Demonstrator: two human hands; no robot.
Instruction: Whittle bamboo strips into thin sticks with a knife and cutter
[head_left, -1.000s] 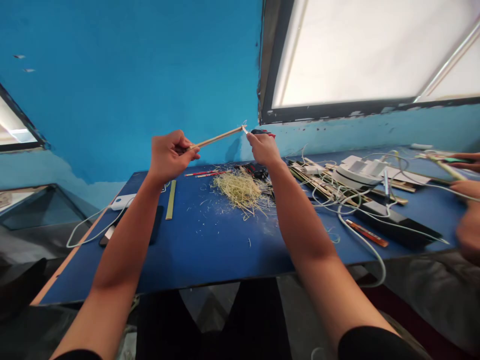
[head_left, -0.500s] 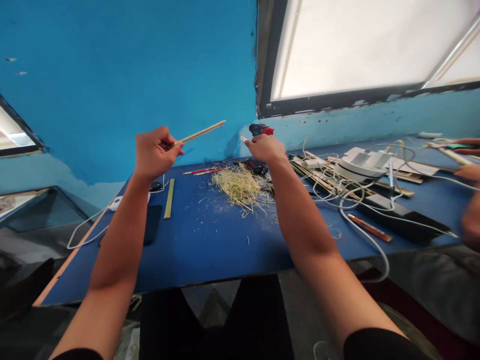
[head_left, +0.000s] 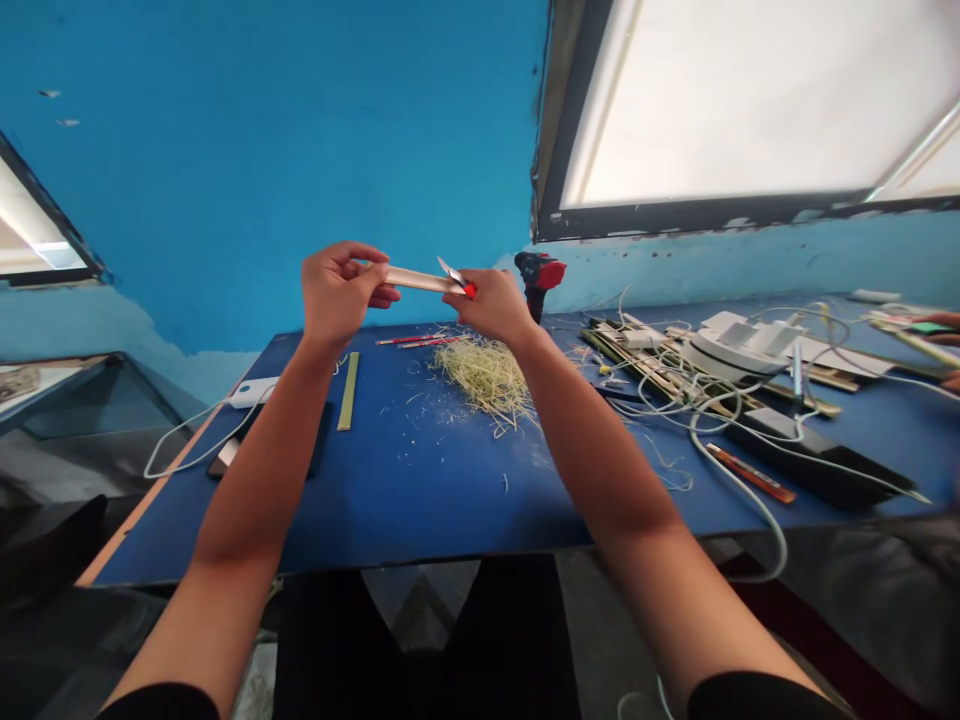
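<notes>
Upper middle: left hand [head_left: 334, 300] pinches a flat, pale wooden strip [head_left: 416, 279]; right hand [head_left: 495, 302] curls round a red-and-silver metal knife [head_left: 453, 272]. Go gently.

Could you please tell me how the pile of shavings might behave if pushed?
The pile of shavings likely weighs little, its strands being so thin. It would probably shift as a springy tangle, since they cross loosely, and may shed bits, as scraps lie beside it on the blue table.

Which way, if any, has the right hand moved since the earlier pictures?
Yes: the right hand moved left; earlier under the lower left corner of the large window frame, now left of it.
</notes>
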